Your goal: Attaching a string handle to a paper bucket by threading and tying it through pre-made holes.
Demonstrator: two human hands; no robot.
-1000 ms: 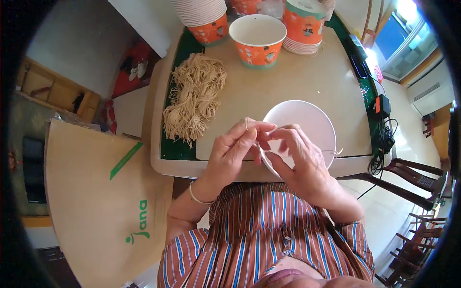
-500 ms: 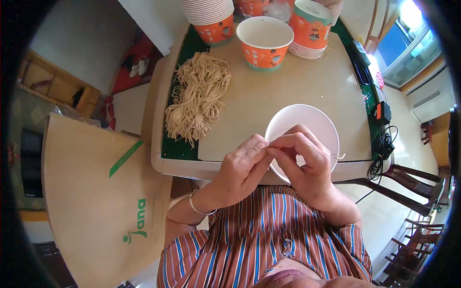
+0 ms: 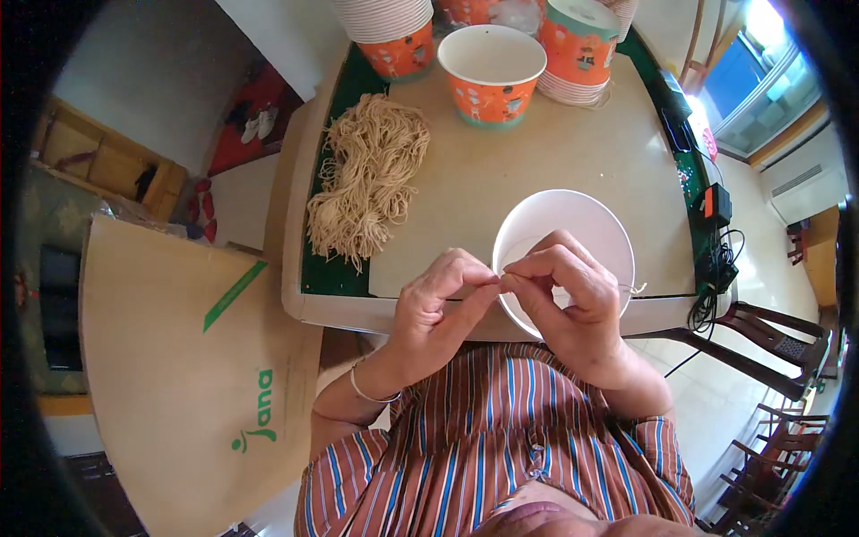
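My left hand (image 3: pixel 438 304) and my right hand (image 3: pixel 573 300) meet fingertip to fingertip at the left rim of a white paper bucket (image 3: pixel 586 210). Both pinch thumb against forefinger; whatever sits between the tips is too small to make out. The bucket stands at the table's front edge, its mouth facing up, with my right hand over part of the opening. From its right side pokes a short end of pale string (image 3: pixel 638 288). Left of the hands, farther back, lies a loose hank of beige string (image 3: pixel 367 179).
Behind stands an orange paper bucket (image 3: pixel 492 89) with a white inside. Stacks of similar buckets (image 3: pixel 394 54) (image 3: pixel 582 49) flank it. A black cable with adapters (image 3: pixel 711 242) runs along the table's right edge. A large cardboard box (image 3: pixel 179 358) is at the left, a dark chair (image 3: pixel 769 345) at the right.
My left hand has shifted slightly left and its thumb and forefinger now form a wider loop, tips still against the right hand's. The right hand has barely moved.
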